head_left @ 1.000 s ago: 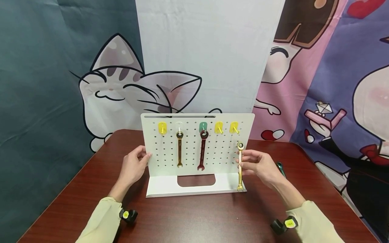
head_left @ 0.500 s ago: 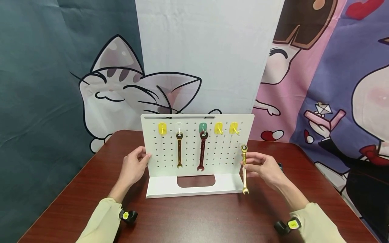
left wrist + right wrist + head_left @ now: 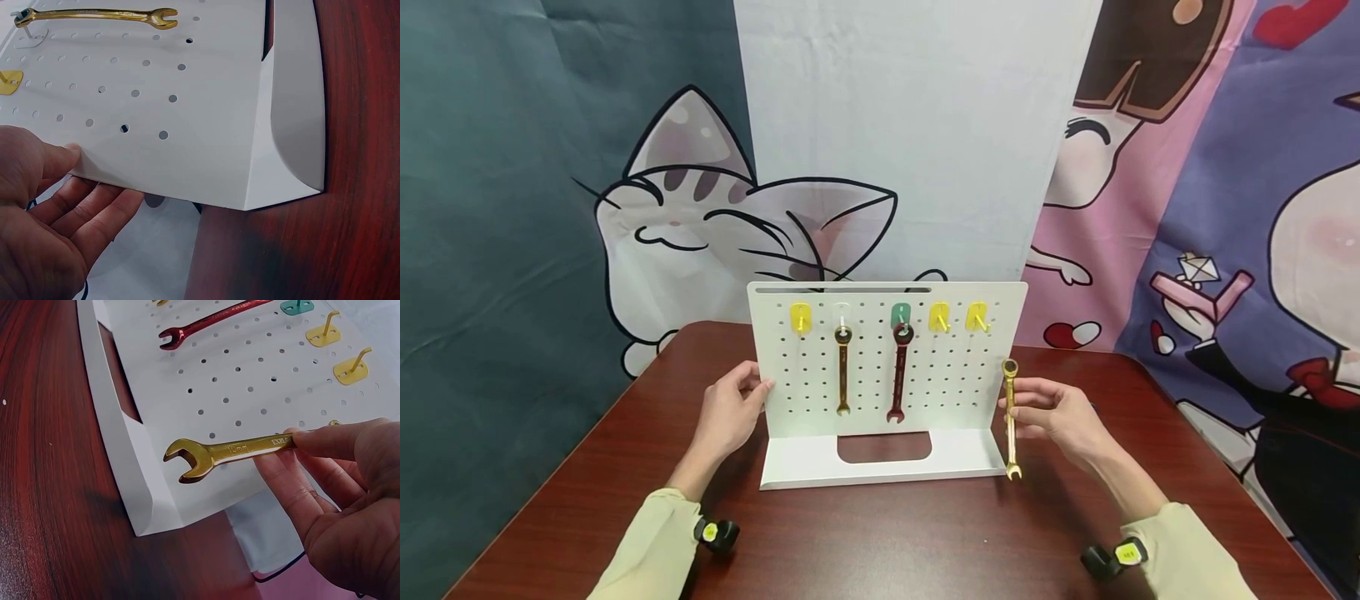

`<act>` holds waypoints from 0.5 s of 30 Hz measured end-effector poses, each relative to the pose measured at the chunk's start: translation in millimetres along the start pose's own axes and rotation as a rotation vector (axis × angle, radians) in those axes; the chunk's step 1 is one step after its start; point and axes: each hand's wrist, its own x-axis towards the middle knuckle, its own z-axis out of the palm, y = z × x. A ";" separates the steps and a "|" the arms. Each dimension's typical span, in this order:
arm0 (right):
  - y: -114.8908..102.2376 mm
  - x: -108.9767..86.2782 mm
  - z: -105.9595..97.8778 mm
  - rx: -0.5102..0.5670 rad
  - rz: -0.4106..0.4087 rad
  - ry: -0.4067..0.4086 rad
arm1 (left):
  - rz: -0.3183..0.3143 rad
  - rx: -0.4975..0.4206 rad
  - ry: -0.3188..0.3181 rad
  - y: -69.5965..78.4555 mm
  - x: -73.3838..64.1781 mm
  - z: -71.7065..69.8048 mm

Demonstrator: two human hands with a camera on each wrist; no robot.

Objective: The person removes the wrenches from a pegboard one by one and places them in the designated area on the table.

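My left hand [image 3: 730,408] pinches the left edge of a white pegboard stand [image 3: 868,375], thumb on the front and fingers behind, as the left wrist view shows. In my right hand [image 3: 1063,417] a gold combination wrench [image 3: 1011,425] is held between thumb and fingers, ring end up, beside the board's right edge. Its open jaw points down, close by the base's right corner. Two wrenches hang by their ring ends: a smaller gold wrench [image 3: 843,379] on a whitish hook [image 3: 842,313] and a red wrench [image 3: 898,383] on a green hook [image 3: 901,312].
A yellow hook [image 3: 801,318] on the left carries nothing, as do a second yellow hook [image 3: 940,317] and a third yellow hook [image 3: 977,317] on the right. The stand's base rests on a dark red wooden table [image 3: 880,542]. Cartoon-printed cloths [image 3: 880,125] hang behind.
My right hand and the gold wrench have moved right, from in front of the board to its right edge. A green-ended tool behind that hand has become mostly hidden. My left hand stays put.
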 end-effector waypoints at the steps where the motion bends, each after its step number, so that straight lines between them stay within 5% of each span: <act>1: 0.4 -0.1 -0.5 0.003 0.001 0.001 | 0.000 0.000 0.000 0.1 0.1 0.0; 15: 3.7 -1.7 -6.2 -0.057 0.022 0.025 | 0.008 0.002 0.004 0.3 -0.2 -0.5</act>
